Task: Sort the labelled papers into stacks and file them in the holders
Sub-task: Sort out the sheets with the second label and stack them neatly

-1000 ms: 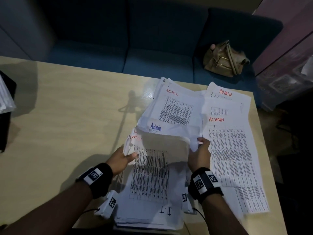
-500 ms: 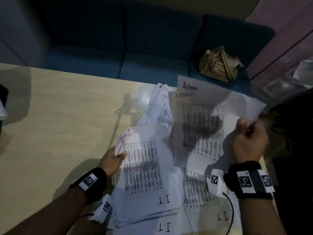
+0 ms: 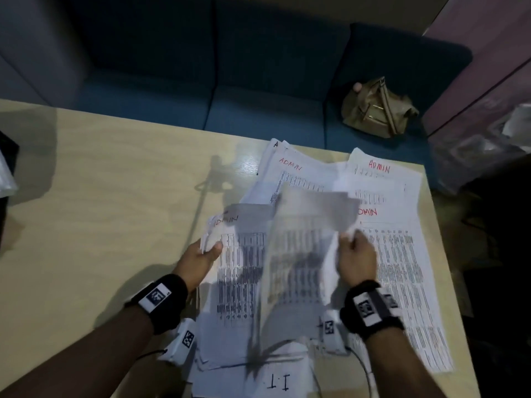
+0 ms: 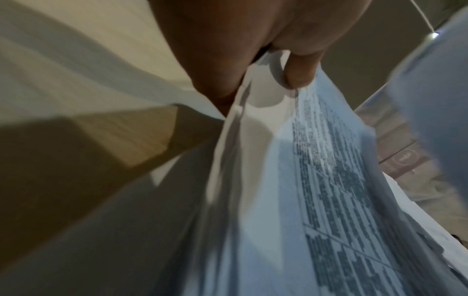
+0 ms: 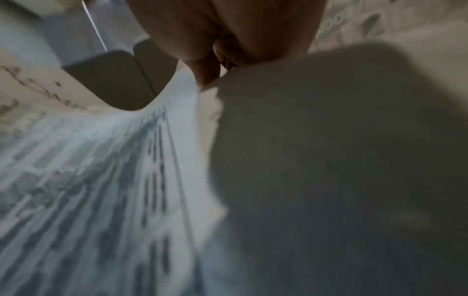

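Note:
Printed sheets lie spread over the right half of the wooden table (image 3: pixel 100 196). My left hand (image 3: pixel 201 255) grips the left edge of a stack whose top sheet (image 3: pixel 241 268) is marked ADMIN in red; in the left wrist view the thumb (image 4: pixel 301 72) presses on that stack (image 4: pixel 329 180). My right hand (image 3: pixel 355 254) pinches the edge of a single lifted sheet (image 3: pixel 301 248), blurred by motion, above the stack; the same sheet (image 5: pixel 113 170) shows in the right wrist view. Sheets marked ADMIN (image 3: pixel 396 245) lie to the right. A sheet marked I.T (image 3: pixel 278 380) lies nearest me.
A dark blue sofa (image 3: pixel 258 67) runs behind the table, with a tan bag (image 3: pixel 376 110) on its seat. A black holder (image 3: pixel 7 168) with papers stands at the table's left edge. The table's right edge lies just past the papers.
My right hand, which held a sheet up high to the right half a second ago, has come back down and left over the stack. My left hand has kept its hold.

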A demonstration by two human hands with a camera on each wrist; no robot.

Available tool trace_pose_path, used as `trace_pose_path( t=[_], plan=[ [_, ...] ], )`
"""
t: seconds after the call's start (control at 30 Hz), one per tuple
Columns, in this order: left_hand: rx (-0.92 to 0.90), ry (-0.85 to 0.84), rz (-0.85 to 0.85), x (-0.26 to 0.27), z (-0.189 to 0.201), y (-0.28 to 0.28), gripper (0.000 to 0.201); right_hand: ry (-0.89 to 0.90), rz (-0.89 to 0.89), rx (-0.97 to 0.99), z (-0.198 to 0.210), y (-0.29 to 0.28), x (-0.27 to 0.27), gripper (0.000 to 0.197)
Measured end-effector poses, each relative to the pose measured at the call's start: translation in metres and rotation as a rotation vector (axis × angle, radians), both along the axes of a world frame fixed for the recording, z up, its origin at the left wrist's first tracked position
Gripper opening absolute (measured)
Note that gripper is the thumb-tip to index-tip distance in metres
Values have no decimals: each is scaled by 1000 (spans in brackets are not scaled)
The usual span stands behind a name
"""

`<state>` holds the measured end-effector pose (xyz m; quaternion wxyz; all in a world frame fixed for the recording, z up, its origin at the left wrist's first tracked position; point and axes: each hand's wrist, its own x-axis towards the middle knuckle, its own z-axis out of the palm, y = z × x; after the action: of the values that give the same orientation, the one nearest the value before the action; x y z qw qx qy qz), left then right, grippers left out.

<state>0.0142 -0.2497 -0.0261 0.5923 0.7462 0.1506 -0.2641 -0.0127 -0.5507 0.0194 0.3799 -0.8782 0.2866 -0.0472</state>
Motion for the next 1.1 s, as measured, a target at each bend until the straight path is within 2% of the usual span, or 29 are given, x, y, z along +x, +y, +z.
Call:
trace_pose_path(
  t=[0.07,0.13,0.23,0.27,0.33,0.37,0.43,0.5,0.57,0.67,0.7,0.83,0.97,1.03,1.1],
  plan=[
    [-35,-7,15,-3,2,-3,66,138,51,77,-22,23,-3,25],
    [-47,-22,-39,-6,8,-6,63,225,104,105,-39,42,-3,30],
    [39,-68,-149,-11,12,-9,61,254,151,126,-59,54,-4,47],
    [32,-56,-134,-12,12,-8,53,261,143,124,-62,54,-4,46],
    [-24,-18,-98,-14,14,-7,41,193,45,195,-49,52,-4,46],
    [-51,-10,-100,-14,16,-9,43,142,-15,274,-35,53,-4,57],
    [-83,-10,-153,-15,19,-12,49,10,1,428,-16,49,-7,70],
    [-106,3,-182,-15,23,-16,47,-77,156,410,-10,45,-9,66],
    [-136,-23,-171,-12,25,-19,50,-44,203,367,-17,39,-8,59],
    [-167,-126,-217,-6,29,-21,88,47,202,336,-25,32,-5,49],
    [-166,-152,-275,-4,31,-23,91,74,207,309,-23,32,-4,46],
    [-141,-203,-487,0,42,-29,79,92,359,162,-18,32,0,42],
    [-79,-219,-562,2,50,-29,84,102,461,73,-24,33,3,31],
    [-46,-217,-660,3,49,-29,72,104,466,69,-27,33,4,28],
    [-22,-217,-667,1,47,-29,61,111,452,86,-29,34,2,24]
  ],
)
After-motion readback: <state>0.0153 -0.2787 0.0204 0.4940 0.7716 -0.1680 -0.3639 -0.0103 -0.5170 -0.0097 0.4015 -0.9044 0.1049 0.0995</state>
